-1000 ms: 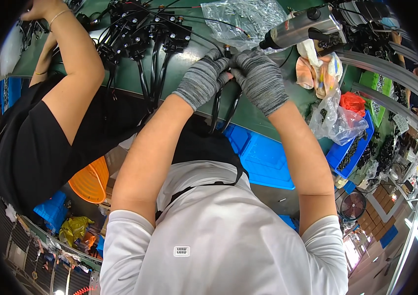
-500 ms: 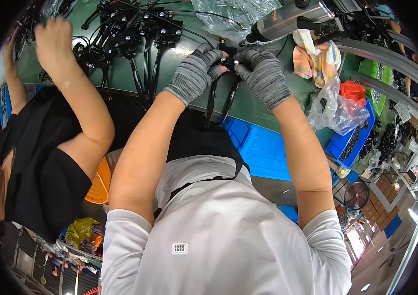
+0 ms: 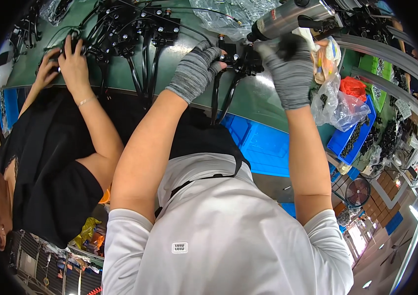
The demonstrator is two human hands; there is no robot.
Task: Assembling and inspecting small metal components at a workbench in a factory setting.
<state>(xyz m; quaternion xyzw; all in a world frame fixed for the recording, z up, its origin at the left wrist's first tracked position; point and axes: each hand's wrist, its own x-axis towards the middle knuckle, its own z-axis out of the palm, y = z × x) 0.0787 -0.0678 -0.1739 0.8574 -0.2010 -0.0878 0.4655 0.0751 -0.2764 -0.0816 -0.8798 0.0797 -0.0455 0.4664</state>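
Observation:
My left hand [image 3: 195, 71], in a grey knitted glove with bare fingertips, is closed on the left side of a black brake lever assembly [image 3: 238, 64]. The assembly lies at the table's near edge, and its two long levers [image 3: 224, 98] point toward me past that edge. My right hand [image 3: 290, 76], gloved the same way, is raised to the right of the assembly, apart from it. Motion blurs its fingers beside a dark shape, so I cannot tell whether it holds anything. Just above it is a silver cylindrical power driver [image 3: 287, 19], its black nose pointing left.
More black lever assemblies with cables [image 3: 140, 34] pile up on the green table [image 3: 268, 105] to the left. A clear bag of small metal parts [image 3: 228, 14] lies behind. At right are a cloth [image 3: 324, 59], plastic bags and a blue bin [image 3: 351, 137]. A co-worker's hands [image 3: 73, 64] work at far left.
My right hand has left the lever assembly and moved right, toward the power driver. My left hand stays on the assembly. The co-worker's raised hand has come down to the table.

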